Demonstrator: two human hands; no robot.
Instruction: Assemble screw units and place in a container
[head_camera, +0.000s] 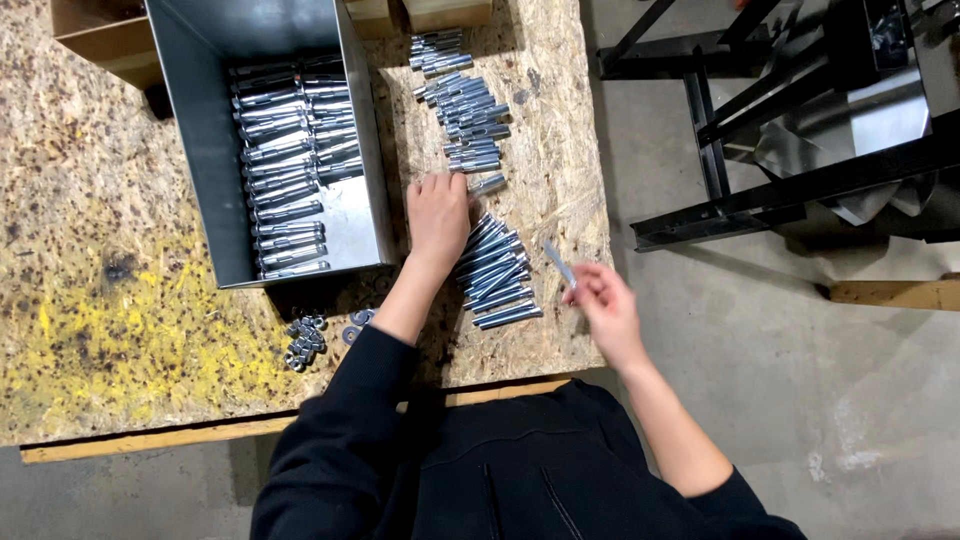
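Left hand (438, 215): flat on the board, palm down, fingers stretched out and together, gripping nothing. Fingertips lie at the near end of the far row, just beside one loose bolt (488, 184). The heel of the hand touches the left edge of the near pile.
Right hand (603, 305): off the board's right edge, above the floor. Thumb and fingertips pinched shut on one bolt.
Held bolt (559, 263): one; slim, silvery, tilted, its free end pointing far-left, clear of the board.
Near pile (493, 272): roughly ten to twelve bolts, side by side and fanned, between the two hands. Exact count unclear where they overlap.
Far row (462, 98): about twenty bolts in a loose column running from the far edge toward the left hand. Some overlap, so the count is rough.
Bin (205, 150): one, grey sheet metal, open top, left of the left hand. Bolts inside are stacked in two columns, more than thirty showing; lower layers hidden.
Nuts (303, 343): one small heap, near-left, just near of the bin. Too small to count.
Washers (357, 323): two or three, right of the nuts, beside the left forearm.
Board (100, 300): one chipboard top, yellow stain at near-left.
Frame (760, 130): one black metal frame on the floor, far right, well apart from the hands.
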